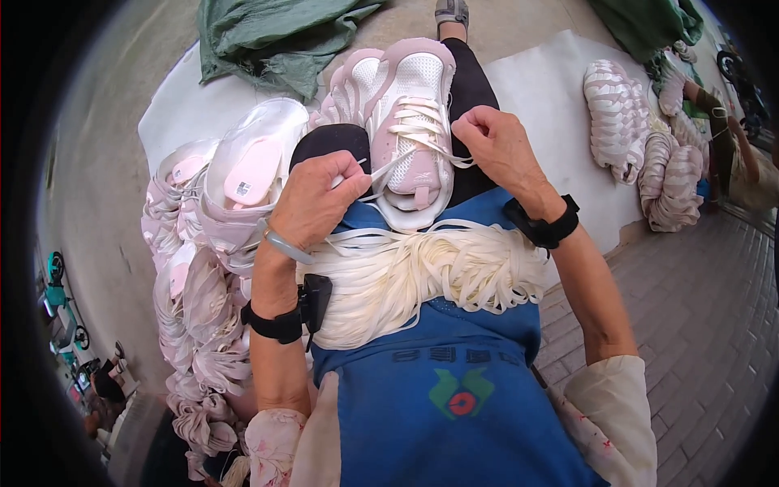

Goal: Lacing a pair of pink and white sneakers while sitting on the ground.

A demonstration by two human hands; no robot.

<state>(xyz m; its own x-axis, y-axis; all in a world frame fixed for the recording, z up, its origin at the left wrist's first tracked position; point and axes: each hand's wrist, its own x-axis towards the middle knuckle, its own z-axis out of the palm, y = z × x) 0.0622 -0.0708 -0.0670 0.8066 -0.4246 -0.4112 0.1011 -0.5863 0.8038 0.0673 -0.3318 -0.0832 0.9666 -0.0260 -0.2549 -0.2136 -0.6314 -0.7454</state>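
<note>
One pink-and-white mesh sneaker upper [403,148] lies on the person's lap, toe pointing away, cream shoelace [417,116] crisscrossed over its throat. Left hand [324,193] is just left of the upper, thumb and forefinger clamped on a lace tail that runs taut from the eyelets. Right hand [497,144] is just right of the upper, clear of it, fingers curled in with thumb against forefinger; another lace tail loops out just under it, can't tell whether it's gripped. More nested uppers [347,85] sit behind the upper at its left. Thick bundle of cream laces [426,272] lies across the blue apron [446,398], on the wearer's side of the upper. Left of the upper: a heap of pale pink uppers [199,280], the nearest showing a pink insole [251,170] with a white label. Beyond the upper: crumpled green cloth [268,40] to its left, one gray shoe [452,11] on the wearer's foot. Right of the upper: white sheet [545,97], then stacked uppers [618,122], and well apart at the far edge another person [746,158], partly visible.
</note>
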